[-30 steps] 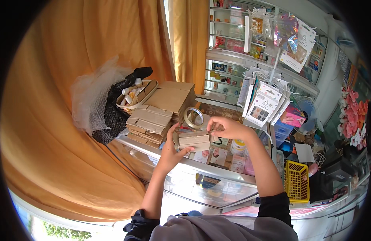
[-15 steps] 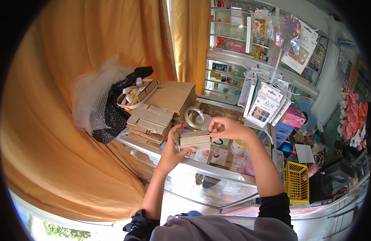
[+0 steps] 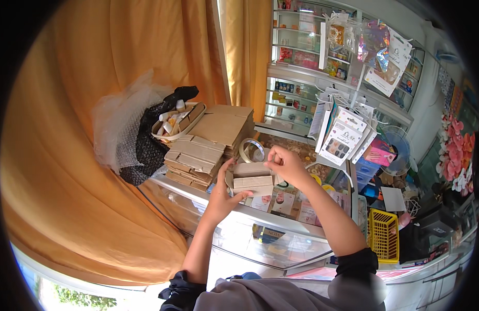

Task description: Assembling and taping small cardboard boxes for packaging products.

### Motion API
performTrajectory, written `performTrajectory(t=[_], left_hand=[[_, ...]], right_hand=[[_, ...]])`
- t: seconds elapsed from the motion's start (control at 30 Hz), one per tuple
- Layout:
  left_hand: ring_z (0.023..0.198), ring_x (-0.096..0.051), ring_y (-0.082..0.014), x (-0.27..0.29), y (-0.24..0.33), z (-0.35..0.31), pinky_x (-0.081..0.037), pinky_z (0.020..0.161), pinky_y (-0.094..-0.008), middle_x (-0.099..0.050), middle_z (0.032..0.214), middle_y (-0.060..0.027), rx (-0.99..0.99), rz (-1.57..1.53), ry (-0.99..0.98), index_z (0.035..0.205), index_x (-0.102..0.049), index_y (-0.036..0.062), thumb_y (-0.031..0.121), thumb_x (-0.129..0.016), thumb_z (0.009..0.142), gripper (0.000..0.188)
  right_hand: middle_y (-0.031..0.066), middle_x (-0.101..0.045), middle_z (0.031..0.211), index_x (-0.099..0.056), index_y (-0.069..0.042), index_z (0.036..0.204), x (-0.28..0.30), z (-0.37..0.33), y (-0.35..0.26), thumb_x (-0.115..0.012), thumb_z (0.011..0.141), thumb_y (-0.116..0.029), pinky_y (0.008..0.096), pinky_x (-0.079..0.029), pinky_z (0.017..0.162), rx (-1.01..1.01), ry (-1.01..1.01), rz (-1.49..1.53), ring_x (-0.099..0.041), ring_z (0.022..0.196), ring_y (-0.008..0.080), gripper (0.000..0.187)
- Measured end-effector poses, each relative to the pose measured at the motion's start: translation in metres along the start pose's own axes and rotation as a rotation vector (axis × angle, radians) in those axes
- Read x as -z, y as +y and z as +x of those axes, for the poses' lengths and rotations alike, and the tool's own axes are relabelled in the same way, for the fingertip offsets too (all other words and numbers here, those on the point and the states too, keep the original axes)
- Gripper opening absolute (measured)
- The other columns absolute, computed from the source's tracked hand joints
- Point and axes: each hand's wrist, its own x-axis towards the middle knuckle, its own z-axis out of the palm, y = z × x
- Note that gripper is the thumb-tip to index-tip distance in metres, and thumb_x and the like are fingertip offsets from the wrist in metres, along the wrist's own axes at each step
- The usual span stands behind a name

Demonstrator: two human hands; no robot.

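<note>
A small brown cardboard box (image 3: 253, 182) is held over the glass counter, its top flap raised so that part of the inside shows. My left hand (image 3: 217, 201) grips its left end, thumb along the near side and fingers behind. At the far right corner my right hand (image 3: 284, 165) is closed, thumb and fingers pinching the cardboard edge. Just behind the box stands a roll of tape (image 3: 244, 152). To the left lies a pile of small flattened cardboard boxes (image 3: 197, 153), close to my left fingers.
Larger flat cardboard (image 3: 226, 124) and an oval basket (image 3: 164, 138) of small bottles sit behind the pile. Black bubble wrap (image 3: 146, 147) and clear bubble wrap (image 3: 112, 124) hang at the left. A rack of hanging packets (image 3: 346, 135) rises at the right, above a yellow basket (image 3: 383, 236).
My right hand has shifted slightly up and left along the box. The top flap now stands higher, opening the box more to view. My left hand has stayed put.
</note>
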Motion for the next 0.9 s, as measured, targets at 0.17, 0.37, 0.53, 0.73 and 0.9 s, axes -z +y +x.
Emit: performTrajectory(t=[0.17, 0.37, 0.53, 0.73, 0.9], left_hand=[[0.125, -0.039, -0.0216, 0.000, -0.002, -0.001, -0.031, 0.105, -0.0329, -0.039, 0.136, -0.0133, 0.055, -0.081, -0.023, 0.141, -0.023, 0.0067, 0.013, -0.080, 0.070, 0.091], [0.124, -0.039, -0.0214, 0.000, -0.001, -0.001, -0.032, 0.104, -0.0332, -0.038, 0.137, -0.0132, 0.042, -0.049, -0.020, 0.140, -0.024, 0.0063, 0.013, -0.080, 0.070, 0.090], [0.117, -0.047, -0.0236, 0.001, 0.000, -0.001, -0.038, 0.099, -0.0334, -0.047, 0.129, -0.0164, 0.013, -0.008, 0.015, 0.138, -0.027, 0.0050, 0.017, -0.081, 0.070, 0.088], [0.117, -0.048, -0.0241, 0.000, 0.000, -0.001, -0.039, 0.098, -0.0327, -0.047, 0.129, -0.0166, -0.011, 0.029, 0.019, 0.138, -0.027, 0.0052, 0.014, -0.080, 0.070, 0.087], [0.124, -0.039, -0.0210, 0.003, -0.003, -0.001, -0.034, 0.103, -0.0332, -0.039, 0.134, -0.0122, 0.094, -0.171, -0.069, 0.140, -0.025, 0.0077, 0.001, -0.076, 0.071, 0.086]], right_hand=[[0.0003, -0.050, 0.051, -0.060, -0.006, 0.080, 0.002, -0.002, -0.006, -0.069, 0.080, -0.014, 0.0281, -0.030, 0.045, -0.085, -0.057, -0.052, -0.040, 0.046, 0.0088, 0.013], [-0.0031, -0.051, 0.057, -0.065, -0.006, 0.085, 0.007, -0.002, -0.011, -0.073, 0.080, -0.022, 0.0237, -0.033, 0.049, -0.102, -0.131, -0.039, -0.041, 0.052, 0.0046, 0.018], [0.0022, -0.060, 0.076, -0.068, -0.009, 0.098, 0.018, -0.004, -0.025, -0.076, 0.075, -0.036, 0.0262, -0.044, 0.064, -0.068, -0.278, -0.113, -0.054, 0.071, 0.0114, 0.037], [0.0149, -0.059, 0.106, -0.059, -0.012, 0.119, 0.029, -0.006, -0.030, -0.078, 0.066, -0.051, 0.0341, -0.045, 0.084, -0.140, -0.426, -0.138, -0.056, 0.097, 0.0229, 0.068], [0.0192, -0.056, 0.117, -0.052, -0.011, 0.124, 0.024, -0.011, -0.036, -0.080, 0.060, -0.052, 0.0371, -0.043, 0.090, -0.067, -0.469, -0.232, -0.054, 0.109, 0.0282, 0.081]])
